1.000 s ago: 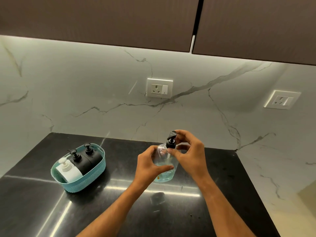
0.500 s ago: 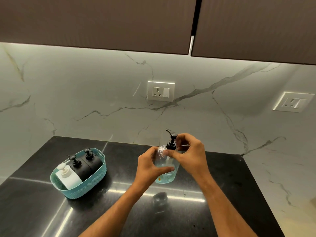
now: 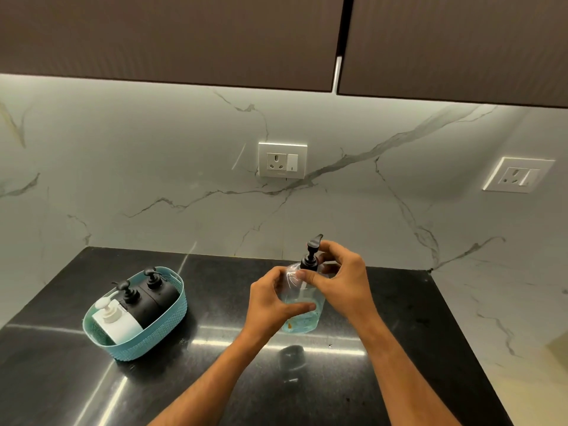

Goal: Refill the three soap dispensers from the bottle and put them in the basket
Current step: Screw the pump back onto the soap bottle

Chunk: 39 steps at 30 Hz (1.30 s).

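A clear bottle [image 3: 302,321] with a little pale blue liquid stands upright on the black counter [image 3: 399,348]. My left hand [image 3: 270,299] wraps its body. My right hand [image 3: 344,281] pinches the collar of its black pump [image 3: 310,255]. At the left, a teal woven basket [image 3: 144,342] holds a white dispenser [image 3: 118,322] and two black dispensers [image 3: 140,304], [image 3: 161,290], all leaning back.
A marble backsplash rises behind the counter, with one socket plate [image 3: 282,160] above the bottle and another [image 3: 518,174] on the right wall. Dark cabinets [image 3: 184,38] hang overhead. The counter ends at the right against a pale marble surface.
The pump head has turned from pointing left-forward to pointing up and right, as my right hand twists it. The bottle stays in place in my left hand.
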Tool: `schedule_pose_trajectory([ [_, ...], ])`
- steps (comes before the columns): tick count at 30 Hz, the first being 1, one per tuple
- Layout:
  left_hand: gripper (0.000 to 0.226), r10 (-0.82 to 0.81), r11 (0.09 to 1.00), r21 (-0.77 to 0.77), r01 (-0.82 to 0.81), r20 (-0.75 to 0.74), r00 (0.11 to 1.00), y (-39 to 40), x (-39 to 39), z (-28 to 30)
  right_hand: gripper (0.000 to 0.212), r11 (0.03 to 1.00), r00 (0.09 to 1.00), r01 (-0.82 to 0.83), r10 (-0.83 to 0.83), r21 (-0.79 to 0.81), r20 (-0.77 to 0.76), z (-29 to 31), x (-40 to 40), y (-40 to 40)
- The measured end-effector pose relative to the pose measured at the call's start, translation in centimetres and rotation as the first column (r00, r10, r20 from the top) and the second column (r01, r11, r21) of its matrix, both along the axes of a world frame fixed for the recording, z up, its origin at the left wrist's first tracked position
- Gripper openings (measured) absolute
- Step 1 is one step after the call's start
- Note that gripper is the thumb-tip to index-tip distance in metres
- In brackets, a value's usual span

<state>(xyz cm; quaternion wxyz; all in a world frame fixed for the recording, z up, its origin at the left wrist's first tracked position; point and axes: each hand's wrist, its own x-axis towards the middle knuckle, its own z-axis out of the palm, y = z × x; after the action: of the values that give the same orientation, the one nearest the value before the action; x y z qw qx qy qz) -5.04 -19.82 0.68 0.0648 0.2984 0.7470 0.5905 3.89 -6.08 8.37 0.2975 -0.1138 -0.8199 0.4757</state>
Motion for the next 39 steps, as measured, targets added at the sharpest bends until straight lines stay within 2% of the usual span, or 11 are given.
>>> schedule_pose_trajectory([
  [3, 0.063, -0.004, 1.000, 0.001, 0.004, 0.002, 1.000, -0.2, -0.3, 0.1, 0.041, 0.999, 0.999, -0.033, 0.033, -0.006, 0.028, 0.1, -0.1, 0.3],
  [5, 0.063, -0.011, 1.000, 0.006, 0.011, -0.007, 1.000, -0.3, -0.4, 0.3, 0.039, 1.000, 1.000, 0.013, -0.013, -0.006, -0.003, 0.1, -0.2, -0.1],
  [9, 0.061, -0.020, 1.000, 0.009, 0.021, -0.023, 1.000, -0.4, -0.2, 0.8, 0.053, 0.995, 0.995, 0.103, -0.103, 0.010, -0.011, 0.2, -0.4, -1.1],
  [15, 0.063, -0.016, 0.999, 0.030, 0.016, 0.008, 1.000, -0.8, -0.8, 0.6, 0.045, 0.999, 1.000, -0.018, 0.018, -0.038, 0.005, 0.6, -0.2, -0.1],
  [18, 0.061, -0.015, 1.000, 0.025, 0.015, -0.010, 1.000, -0.8, -0.7, 0.5, 0.038, 0.999, 0.999, 0.042, -0.042, -0.002, -0.009, 0.4, -0.4, -0.6],
  [21, 0.061, -0.014, 1.000, 0.021, 0.015, -0.010, 1.000, -0.7, -0.7, 0.5, 0.048, 0.996, 0.996, 0.083, -0.083, -0.020, -0.024, 0.2, -0.6, -1.1],
  [26, 0.062, -0.016, 1.000, 0.021, 0.015, 0.012, 1.000, -1.0, -0.9, 0.5, 0.044, 0.999, 0.999, -0.036, 0.037, -0.034, 0.010, 0.3, -0.8, -0.3],
  [28, 0.063, -0.017, 1.000, 0.023, 0.017, 0.001, 1.000, -1.0, -1.1, 0.5, 0.038, 1.000, 1.000, -0.018, 0.018, -0.012, 0.007, 0.1, -1.0, -0.4],
  [31, 0.063, -0.011, 1.000, 0.023, 0.012, -0.018, 1.000, -0.9, -1.3, 0.7, 0.048, 0.998, 0.998, 0.066, -0.066, -0.008, -0.017, 0.1, -1.3, -1.1],
  [33, 0.061, -0.007, 1.000, 0.020, 0.007, -0.011, 1.000, -0.8, -1.4, 0.8, 0.053, 0.998, 0.999, 0.052, -0.052, -0.018, -0.014, 0.2, -1.4, -1.1],
  [39, 0.063, -0.011, 1.000, 0.008, 0.011, 0.005, 1.000, -0.8, -1.5, 0.4, 0.036, 0.999, 0.999, -0.042, 0.043, -0.031, 0.027, 0.3, -1.4, -0.1],
])
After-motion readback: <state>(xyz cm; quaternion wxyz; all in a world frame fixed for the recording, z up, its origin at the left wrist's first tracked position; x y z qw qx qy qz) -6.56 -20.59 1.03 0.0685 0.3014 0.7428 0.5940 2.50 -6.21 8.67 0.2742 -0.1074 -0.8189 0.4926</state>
